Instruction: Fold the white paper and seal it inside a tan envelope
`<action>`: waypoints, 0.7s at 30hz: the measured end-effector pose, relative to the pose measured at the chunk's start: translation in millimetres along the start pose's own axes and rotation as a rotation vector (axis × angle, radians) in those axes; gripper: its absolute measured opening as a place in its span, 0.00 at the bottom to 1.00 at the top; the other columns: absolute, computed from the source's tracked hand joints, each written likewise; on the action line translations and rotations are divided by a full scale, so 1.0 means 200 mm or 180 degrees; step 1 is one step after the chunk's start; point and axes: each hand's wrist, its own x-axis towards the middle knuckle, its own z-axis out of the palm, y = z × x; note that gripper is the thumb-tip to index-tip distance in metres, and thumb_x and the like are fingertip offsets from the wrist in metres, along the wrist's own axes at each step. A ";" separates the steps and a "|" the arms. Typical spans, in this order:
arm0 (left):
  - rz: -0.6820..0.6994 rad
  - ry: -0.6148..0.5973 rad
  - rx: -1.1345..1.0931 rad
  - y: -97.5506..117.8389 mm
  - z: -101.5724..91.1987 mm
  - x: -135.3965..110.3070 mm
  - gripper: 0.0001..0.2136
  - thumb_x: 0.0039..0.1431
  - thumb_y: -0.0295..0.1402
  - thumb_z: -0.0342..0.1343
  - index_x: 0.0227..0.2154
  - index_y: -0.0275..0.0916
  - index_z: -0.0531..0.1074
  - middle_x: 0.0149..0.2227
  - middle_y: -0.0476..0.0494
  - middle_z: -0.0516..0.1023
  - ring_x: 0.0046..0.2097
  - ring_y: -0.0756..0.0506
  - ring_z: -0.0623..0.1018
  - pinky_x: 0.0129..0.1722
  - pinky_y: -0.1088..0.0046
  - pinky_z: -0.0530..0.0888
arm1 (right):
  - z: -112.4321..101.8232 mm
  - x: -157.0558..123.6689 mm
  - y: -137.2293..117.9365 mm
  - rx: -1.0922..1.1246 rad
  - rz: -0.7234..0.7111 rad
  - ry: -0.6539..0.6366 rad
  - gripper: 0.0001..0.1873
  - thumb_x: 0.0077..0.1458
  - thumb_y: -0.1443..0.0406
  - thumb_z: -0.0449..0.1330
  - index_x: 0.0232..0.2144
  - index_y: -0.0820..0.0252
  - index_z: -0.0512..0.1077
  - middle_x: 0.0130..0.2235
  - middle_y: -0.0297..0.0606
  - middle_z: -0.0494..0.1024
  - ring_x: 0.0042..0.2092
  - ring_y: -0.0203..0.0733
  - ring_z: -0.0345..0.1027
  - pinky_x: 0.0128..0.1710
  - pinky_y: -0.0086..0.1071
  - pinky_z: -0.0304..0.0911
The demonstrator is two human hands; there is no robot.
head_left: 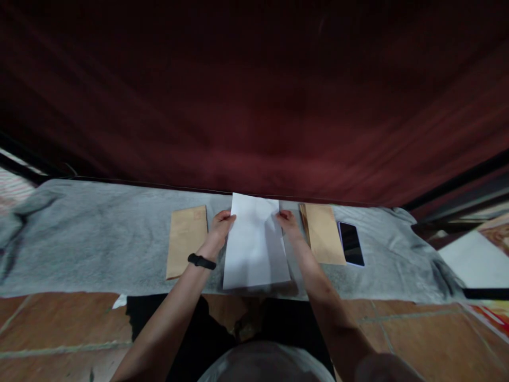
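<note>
A white sheet of paper is held up by both side edges over the grey cloth. My left hand pinches its left edge near the upper part, a dark band around that wrist. On the opposite edge, my right hand grips the paper at about the same height. The sheet's lower end casts a shadow on the cloth beneath. To the left lies a brown envelope. Right of the paper, beside my right forearm, sits a stack of brown envelopes.
The grey cloth covers a long, narrow surface. A phone lies right of the envelope stack. Behind rises a dark red fabric backdrop. A white flat item stands at the far right. Tiled floor shows below.
</note>
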 end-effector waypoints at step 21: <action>0.2222 -0.0992 0.1230 0.34 -0.32 -0.41 0.08 0.65 0.35 0.52 0.41 0.42 0.75 0.49 0.41 0.82 0.55 0.41 0.79 0.59 0.59 0.72 | -0.58 -0.35 -0.37 0.1389 -0.1209 -0.0700 0.13 0.50 0.55 0.69 0.34 0.55 0.77 0.43 0.39 0.83 0.46 0.48 0.76 0.51 0.42 0.70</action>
